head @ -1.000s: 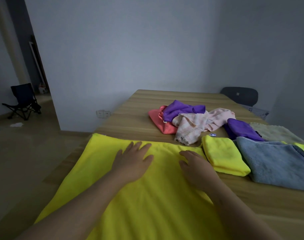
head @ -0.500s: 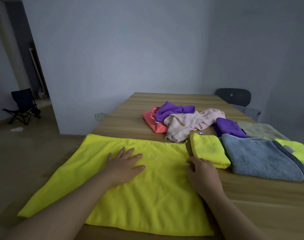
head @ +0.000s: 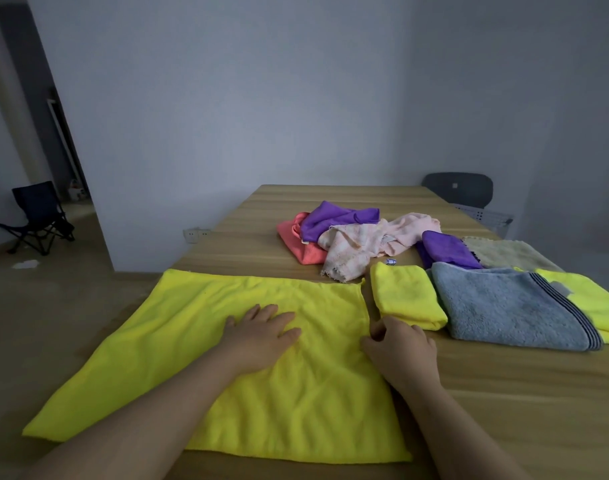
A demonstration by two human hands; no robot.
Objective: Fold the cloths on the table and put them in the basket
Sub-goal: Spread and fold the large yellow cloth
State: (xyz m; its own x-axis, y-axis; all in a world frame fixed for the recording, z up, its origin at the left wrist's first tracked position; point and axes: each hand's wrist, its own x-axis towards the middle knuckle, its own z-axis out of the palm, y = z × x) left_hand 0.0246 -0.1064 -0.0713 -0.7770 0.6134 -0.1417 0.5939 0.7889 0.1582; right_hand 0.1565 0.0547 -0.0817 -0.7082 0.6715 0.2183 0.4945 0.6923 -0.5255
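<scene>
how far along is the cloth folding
Done: small yellow cloth and grey towel lie folded. In hand: left hand presses the big yellow cloth flat, right hand pinches its right edge. Left: the crumpled pile behind, and no basket shows.

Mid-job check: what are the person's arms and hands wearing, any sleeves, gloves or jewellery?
Nothing visible. The left hand and right hand are ungloved, no rings or watch showing. Both forearms are bare to the frame edge, no sleeves.

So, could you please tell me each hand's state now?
Left hand: open, flat on the large yellow cloth.
Right hand: pinching that cloth's right edge.
</scene>
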